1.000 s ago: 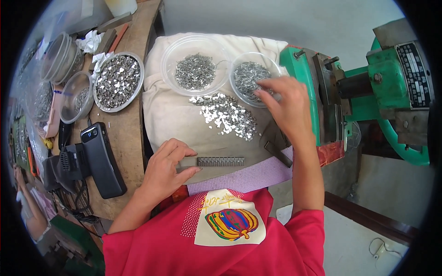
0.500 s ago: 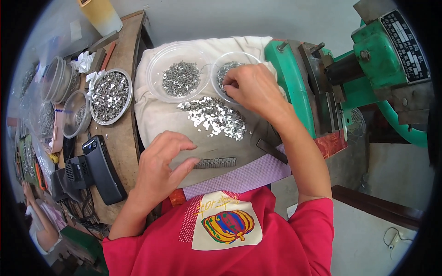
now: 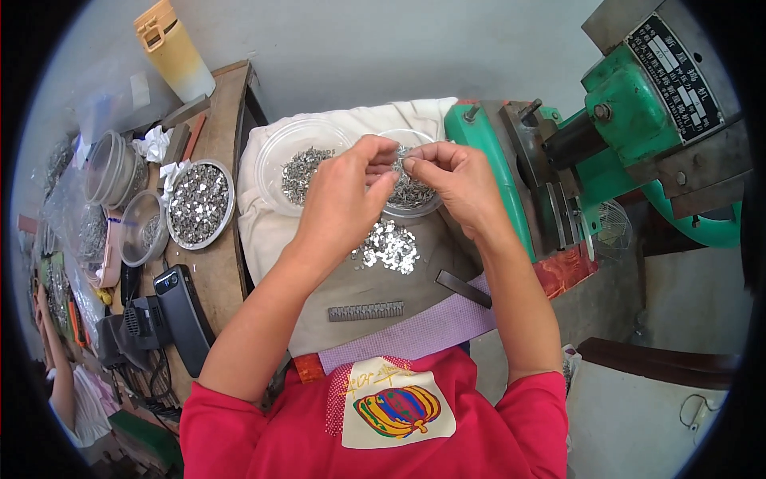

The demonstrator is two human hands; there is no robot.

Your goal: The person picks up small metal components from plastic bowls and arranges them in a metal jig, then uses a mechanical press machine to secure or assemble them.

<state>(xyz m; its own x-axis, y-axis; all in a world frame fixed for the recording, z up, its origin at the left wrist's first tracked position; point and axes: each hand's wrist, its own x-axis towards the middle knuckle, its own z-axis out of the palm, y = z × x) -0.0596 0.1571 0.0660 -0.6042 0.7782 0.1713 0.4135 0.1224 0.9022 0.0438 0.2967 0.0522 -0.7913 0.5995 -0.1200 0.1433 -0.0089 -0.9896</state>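
Over the right clear tub [image 3: 412, 212], which holds small silvery metal pieces, my two hands come close together. My left hand [image 3: 345, 190] has its fingers curled toward the thumb. Thumb and forefinger of my right hand [image 3: 461, 182] are pinched. Whatever lies between the fingertips is too small to make out. Partly behind my left hand stands a wider clear tub [image 3: 268, 177] with similar metal bits. A pile of shiny flat metal pieces [image 3: 388, 249] lies on the cloth below my hands. Closer to me rests a slotted metal strip [image 3: 365, 311], untouched.
At right stands a green press machine [image 3: 630, 120] beside the cloth-covered surface [image 3: 279, 263]. A dark metal bar [image 3: 463, 289] lies near the purple mat [image 3: 407, 334]. The left bench holds a bowl of metal pieces [image 3: 199, 206], a black phone-like device [image 3: 185, 319] and a yellow bottle [image 3: 177, 56].
My left hand has left the metal strip and gone up to the right tub, meeting my right hand. My right hand has lifted out of that tub. The whole view has tilted slightly upward.
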